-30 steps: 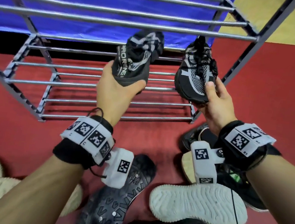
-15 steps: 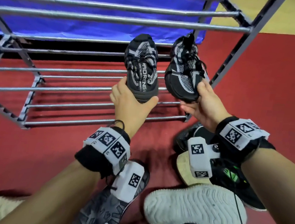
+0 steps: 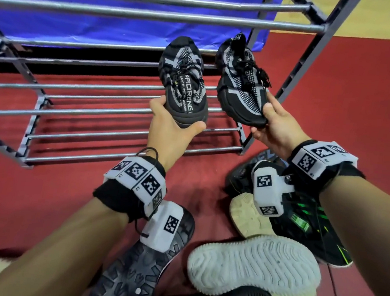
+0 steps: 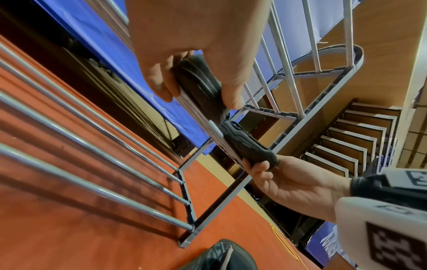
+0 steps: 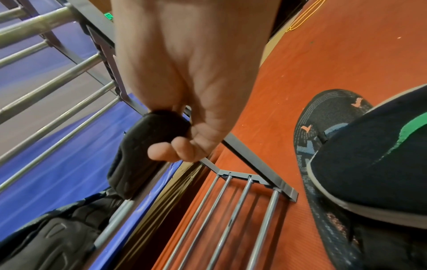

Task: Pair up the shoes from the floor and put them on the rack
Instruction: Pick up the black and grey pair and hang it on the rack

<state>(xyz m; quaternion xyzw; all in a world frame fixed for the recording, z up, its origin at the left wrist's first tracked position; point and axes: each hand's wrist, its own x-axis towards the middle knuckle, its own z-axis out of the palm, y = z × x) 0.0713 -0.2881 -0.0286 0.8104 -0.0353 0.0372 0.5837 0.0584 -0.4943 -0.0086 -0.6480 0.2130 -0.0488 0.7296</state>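
- My left hand [image 3: 169,131] grips the toe end of one black-and-grey shoe [image 3: 185,83], fingers and thumb curled round its sole.
- My right hand [image 3: 277,129] pinches the toe of the matching shoe [image 3: 241,81], thumb on top.
- I see both shoes side by side, close but apart, heels pointing away from me, at the right end of the rack [image 3: 121,113], over the bars of a middle shelf.
- On the red floor [image 3: 43,193] near my wrists lie other shoes: a black tread sole [image 3: 131,272], a white sole [image 3: 254,268], a black-and-green shoe [image 3: 305,228].
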